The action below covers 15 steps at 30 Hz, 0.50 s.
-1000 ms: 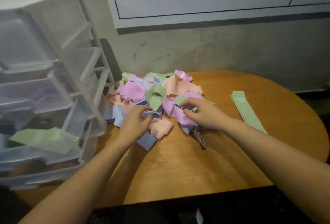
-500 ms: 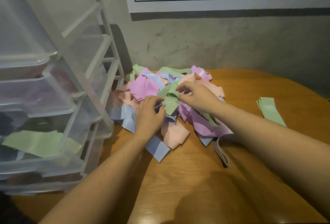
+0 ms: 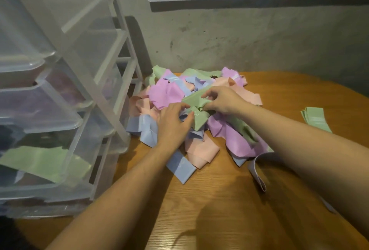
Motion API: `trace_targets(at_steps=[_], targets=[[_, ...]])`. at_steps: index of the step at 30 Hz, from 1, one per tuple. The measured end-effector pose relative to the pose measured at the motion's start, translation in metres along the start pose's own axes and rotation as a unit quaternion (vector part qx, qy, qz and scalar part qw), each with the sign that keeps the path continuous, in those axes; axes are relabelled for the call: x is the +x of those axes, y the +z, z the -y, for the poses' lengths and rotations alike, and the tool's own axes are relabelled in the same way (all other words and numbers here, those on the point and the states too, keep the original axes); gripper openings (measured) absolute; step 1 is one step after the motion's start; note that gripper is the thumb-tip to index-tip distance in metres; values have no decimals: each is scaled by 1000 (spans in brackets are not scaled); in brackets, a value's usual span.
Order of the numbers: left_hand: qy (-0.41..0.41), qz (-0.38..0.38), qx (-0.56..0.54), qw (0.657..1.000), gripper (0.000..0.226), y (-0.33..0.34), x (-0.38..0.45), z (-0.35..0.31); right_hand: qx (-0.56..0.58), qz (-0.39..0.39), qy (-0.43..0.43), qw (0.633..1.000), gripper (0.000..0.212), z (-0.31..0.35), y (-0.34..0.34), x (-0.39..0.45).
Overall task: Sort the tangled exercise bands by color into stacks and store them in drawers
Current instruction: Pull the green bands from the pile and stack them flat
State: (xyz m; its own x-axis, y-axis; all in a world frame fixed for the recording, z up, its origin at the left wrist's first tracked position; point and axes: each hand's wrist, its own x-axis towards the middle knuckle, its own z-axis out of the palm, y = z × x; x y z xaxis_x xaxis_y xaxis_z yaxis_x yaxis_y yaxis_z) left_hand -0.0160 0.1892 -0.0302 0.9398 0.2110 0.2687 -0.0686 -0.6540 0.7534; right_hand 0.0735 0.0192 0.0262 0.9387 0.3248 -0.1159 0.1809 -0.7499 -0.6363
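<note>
While both hands' fingers pinch green band | left hand | right hand

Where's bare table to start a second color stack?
Bare wood lies between the tangled pile and the green stack, behind the right forearm, and along the table near edge between the two forearms. Crowded: far left, where the pile butts against the drawer unit. Both hands, left hand and right hand, work a green band there.
</note>
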Motion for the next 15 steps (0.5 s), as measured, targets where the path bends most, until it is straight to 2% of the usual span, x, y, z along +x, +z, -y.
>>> trace_targets(at_steps=[4, 8, 11, 15], targets=[[34, 31, 26, 999, 33, -1, 1, -12, 47, 31, -3, 998, 19, 0, -13, -25], [71, 67, 7, 995, 33, 1, -4, -25, 37, 52, -30, 997, 15, 4, -32, -54], [87, 66, -13, 994, 36, 1, -10, -34, 95, 77, -4, 993, 15, 2, -47, -74], [83, 57, -22, 995, 42, 0, -17, -45, 138, 61, 0, 989, 16, 2, -59, -94]])
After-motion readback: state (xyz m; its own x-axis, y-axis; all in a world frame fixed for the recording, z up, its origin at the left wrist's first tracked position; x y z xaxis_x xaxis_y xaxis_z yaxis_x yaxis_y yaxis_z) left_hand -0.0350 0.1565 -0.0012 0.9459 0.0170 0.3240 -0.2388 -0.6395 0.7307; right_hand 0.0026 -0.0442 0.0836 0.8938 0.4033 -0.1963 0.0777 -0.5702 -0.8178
